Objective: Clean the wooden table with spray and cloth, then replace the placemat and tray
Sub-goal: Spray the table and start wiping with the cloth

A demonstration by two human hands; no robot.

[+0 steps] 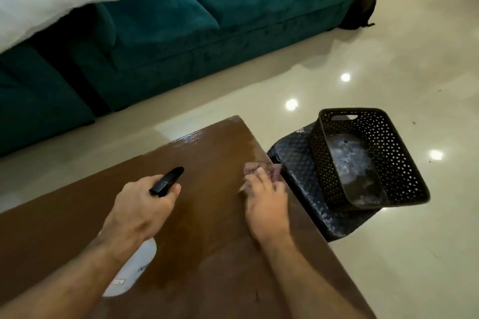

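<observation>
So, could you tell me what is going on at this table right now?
A person is cleaning the wooden table. The left hand grips a white spray bottle with a black nozzle, aimed across the tabletop. The right hand presses a blurred pinkish cloth near the table's right edge. The dark placemat and the black perforated tray sit on the floor beside the table, not yet replaced.

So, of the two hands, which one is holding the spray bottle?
The left hand grips the spray bottle by its black head. The right hand holds no bottle; its fingers lie on the cloth near the table edge.
</observation>
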